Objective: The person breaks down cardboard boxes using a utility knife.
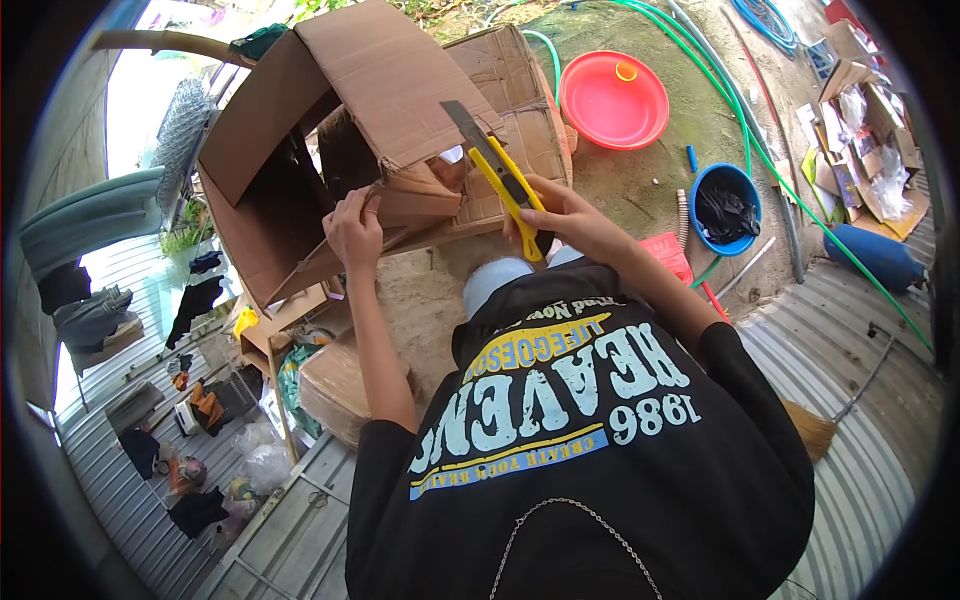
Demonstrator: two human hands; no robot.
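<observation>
Big cardboard box (390,120) sits on the sandy ground in front of the person, open and tipped; it looks light, stiff but creasable, best held at a flap edge. Left hand (355,228) pinches a torn flap (420,190), fingers closed on it. Right hand (565,222) is clamped round a yellow utility knife (500,172), blade out, pointing at the box.

Red basin (613,100) holding a small yellow cup (626,71); green hoses (745,120) crossing the ground; blue bucket (727,209) with dark contents; blue drum (880,256) lying near cardboard scraps (862,140); clothes (90,315) spread on corrugated sheeting (860,420)
</observation>
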